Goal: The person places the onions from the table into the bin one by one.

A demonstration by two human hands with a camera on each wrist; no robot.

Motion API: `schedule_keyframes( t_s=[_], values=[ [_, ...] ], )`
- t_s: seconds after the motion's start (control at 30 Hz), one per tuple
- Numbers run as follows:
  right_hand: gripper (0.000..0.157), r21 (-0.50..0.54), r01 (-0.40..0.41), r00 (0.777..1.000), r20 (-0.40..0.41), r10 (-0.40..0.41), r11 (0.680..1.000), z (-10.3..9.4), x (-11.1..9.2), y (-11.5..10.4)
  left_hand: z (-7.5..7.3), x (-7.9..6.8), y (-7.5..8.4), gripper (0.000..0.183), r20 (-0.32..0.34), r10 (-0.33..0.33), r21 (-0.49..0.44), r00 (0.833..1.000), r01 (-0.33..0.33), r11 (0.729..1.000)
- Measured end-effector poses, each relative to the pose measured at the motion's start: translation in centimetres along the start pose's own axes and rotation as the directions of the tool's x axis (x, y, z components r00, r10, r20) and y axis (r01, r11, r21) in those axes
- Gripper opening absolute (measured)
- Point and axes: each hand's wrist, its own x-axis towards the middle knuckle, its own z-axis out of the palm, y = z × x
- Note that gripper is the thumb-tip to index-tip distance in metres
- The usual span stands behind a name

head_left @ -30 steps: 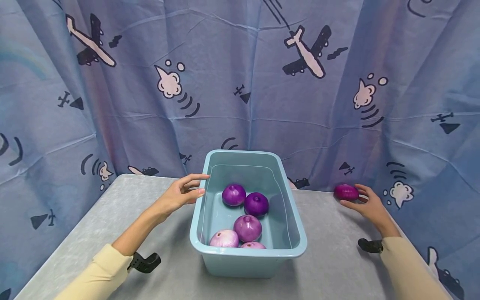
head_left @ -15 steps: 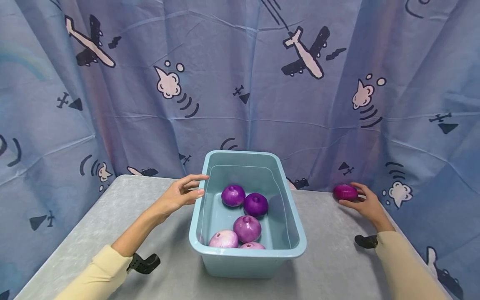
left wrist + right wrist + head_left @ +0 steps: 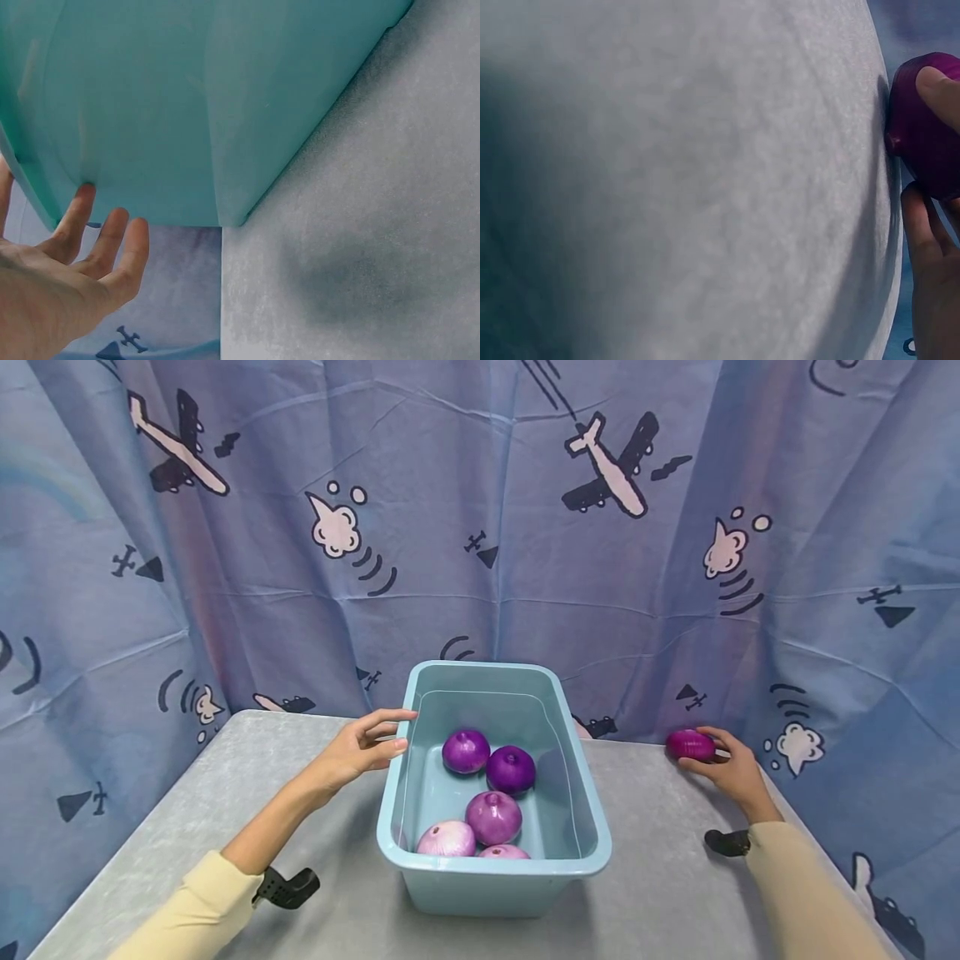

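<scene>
In the head view a light blue plastic tub (image 3: 506, 866) stands mid-table with several red onions inside, including two dark purple ones (image 3: 466, 752) and paler pink ones (image 3: 447, 838) near the front. My left hand (image 3: 352, 758) touches the tub's left rim, index fingertip and thumb at the edge. The left wrist view shows the other fingers (image 3: 133, 251) loosely spread against the outer wall. At the far right back edge, my right hand (image 3: 738, 768) holds a magenta-purple red onion (image 3: 690, 745) between thumb and fingers. The right wrist view shows the thumb pressed on its side.
The grey table (image 3: 630, 827) extends on both sides of the tub. A blue curtain (image 3: 450, 527) printed with planes hangs right behind the table's back edge. Black wrist straps (image 3: 288, 887) sit on both forearms.
My right hand and forearm have shifted slightly left, with the fingers further over the onion. The onion stays almost in place at the back edge. My left hand keeps its place on the rim.
</scene>
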Motion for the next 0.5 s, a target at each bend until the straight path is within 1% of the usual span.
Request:
schedule_keyframes(
  t_s=[0.17,0.27,0.4,0.5],
  values=[
    [0.081,0.003,0.016,1.000,-0.002,-0.016,1.000,-0.1,-0.2,0.1,-0.1,-0.1,0.0,0.053,-0.005,0.001,-0.001,1.000,-0.001,1.000],
    [0.080,-0.007,0.025,0.999,-0.021,-0.025,1.000,-0.4,-0.7,0.0,0.0,0.0,0.0,0.053,0.000,0.002,0.000,1.000,-0.002,1.000],
    [0.078,0.028,0.040,0.998,-0.046,-0.039,0.999,-0.7,-1.4,-0.6,0.0,0.0,0.0,0.053,0.007,0.004,0.000,1.000,-0.004,1.000],
    [0.076,0.073,0.062,0.997,-0.046,-0.059,0.995,-0.7,-2.0,-1.3,-0.1,0.0,0.0,0.053,0.000,0.004,0.000,1.000,-0.004,1.000]
  ],
)
